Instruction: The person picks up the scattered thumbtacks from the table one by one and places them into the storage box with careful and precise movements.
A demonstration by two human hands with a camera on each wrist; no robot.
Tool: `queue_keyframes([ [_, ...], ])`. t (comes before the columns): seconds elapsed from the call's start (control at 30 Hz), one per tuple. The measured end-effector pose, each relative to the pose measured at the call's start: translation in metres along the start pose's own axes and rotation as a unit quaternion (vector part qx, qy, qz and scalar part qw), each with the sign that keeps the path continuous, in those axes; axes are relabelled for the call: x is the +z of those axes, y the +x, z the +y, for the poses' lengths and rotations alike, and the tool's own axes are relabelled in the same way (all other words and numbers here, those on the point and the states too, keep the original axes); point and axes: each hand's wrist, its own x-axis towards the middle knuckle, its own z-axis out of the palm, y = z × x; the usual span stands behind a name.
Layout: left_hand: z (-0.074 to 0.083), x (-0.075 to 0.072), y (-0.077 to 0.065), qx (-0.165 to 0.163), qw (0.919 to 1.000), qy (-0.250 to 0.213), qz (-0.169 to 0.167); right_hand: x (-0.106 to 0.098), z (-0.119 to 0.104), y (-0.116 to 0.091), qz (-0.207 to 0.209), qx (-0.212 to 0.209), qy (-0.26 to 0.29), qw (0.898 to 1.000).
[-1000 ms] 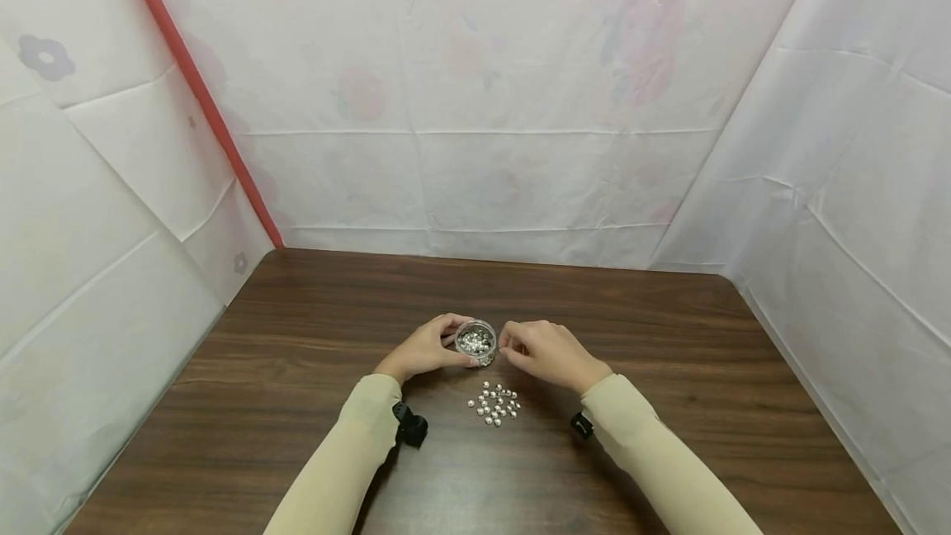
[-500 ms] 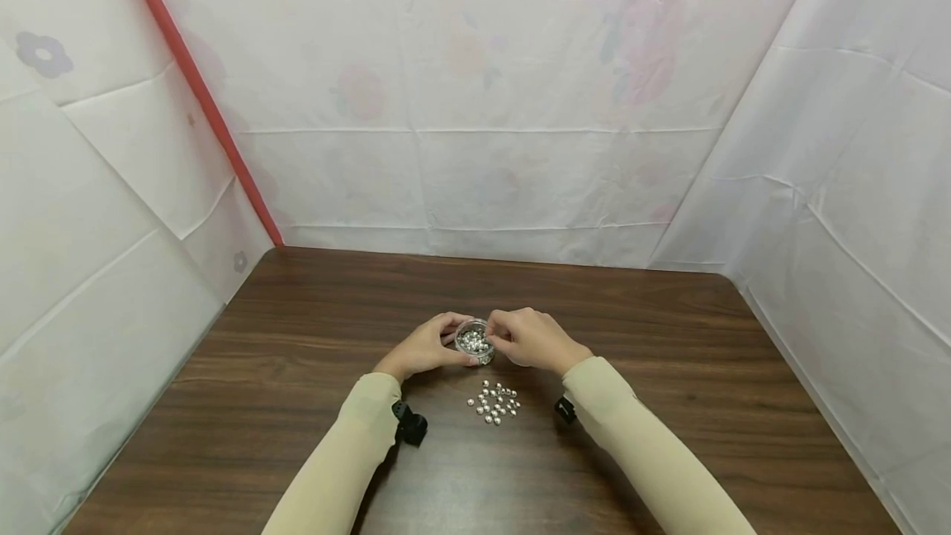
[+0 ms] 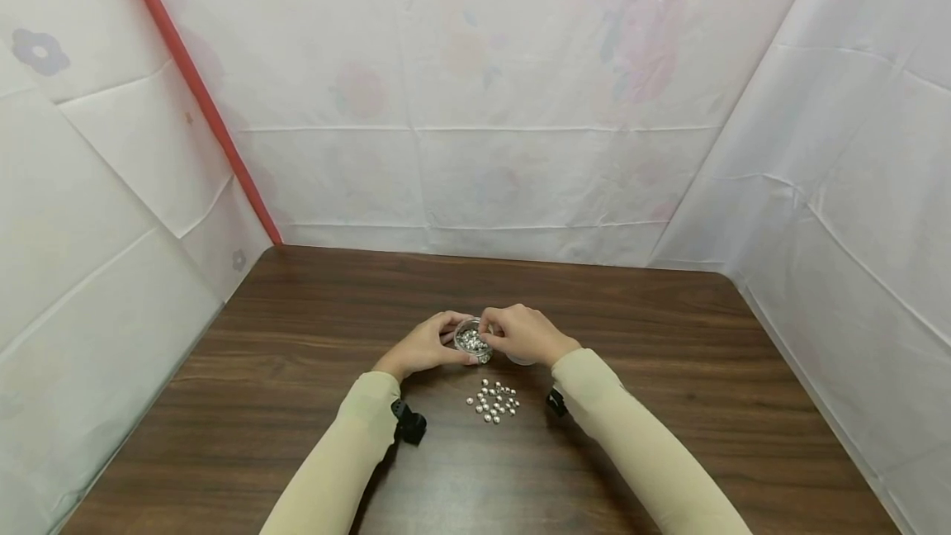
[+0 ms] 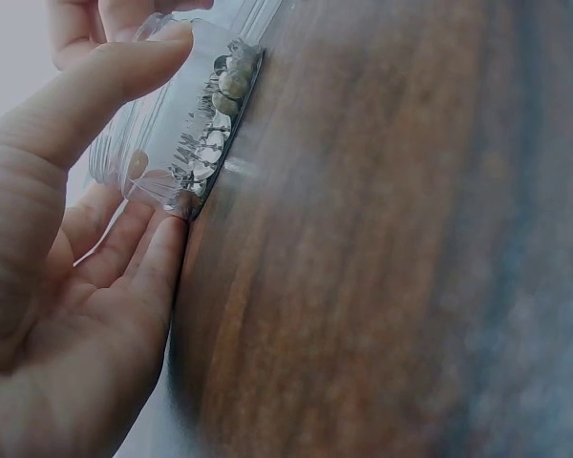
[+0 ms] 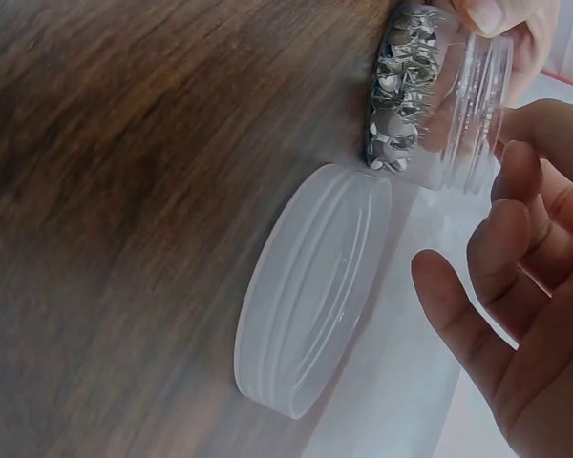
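Note:
My left hand (image 3: pixel 431 347) grips a clear round jar (image 3: pixel 474 351), its thumb on the near side and its fingers round the back. Silver dome-headed thumbtacks (image 5: pixel 401 86) cover the jar's bottom, their thin points visible in the left wrist view (image 4: pixel 205 153). My right hand (image 3: pixel 529 335) is at the jar's open mouth, thumb and forefinger bent over the rim. Whether those fingertips pinch a thumbtack is hidden. Below the jar, a loose group of thumbtacks (image 3: pixel 494 403) lies on the table. A clear screw lid (image 5: pixel 315 286) sits under my right hand.
The dark wood-grain table (image 3: pixel 297 337) reaches back to a white patterned cloth (image 3: pixel 461 106). Similar cloth hangs at both sides, with a red strip (image 3: pixel 201 97) in the left corner. A black wrist camera (image 3: pixel 409 422) sits on the left wrist.
My right hand has moved left from beside the jar to over its mouth, uncovering an edge of the lid. The left hand and the jar have stayed nearly in place.

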Motion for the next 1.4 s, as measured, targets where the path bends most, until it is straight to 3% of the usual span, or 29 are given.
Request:
queue_keyframes([
  [0.27,0.001,0.001,0.000,-0.006,1.0000,0.002,-0.002,0.001,-0.003,-0.004,-0.008,0.014,0.013,1.000],
  [0.63,0.003,0.001,-0.001,0.001,0.9999,-0.013,-0.007,-0.005,-0.006,-0.019,0.017,-0.007,-0.003,1.000],
  [1.4,0.002,0.000,0.001,-0.001,1.0000,-0.006,-0.005,-0.007,-0.008,-0.056,-0.019,-0.023,-0.006,1.000],
])
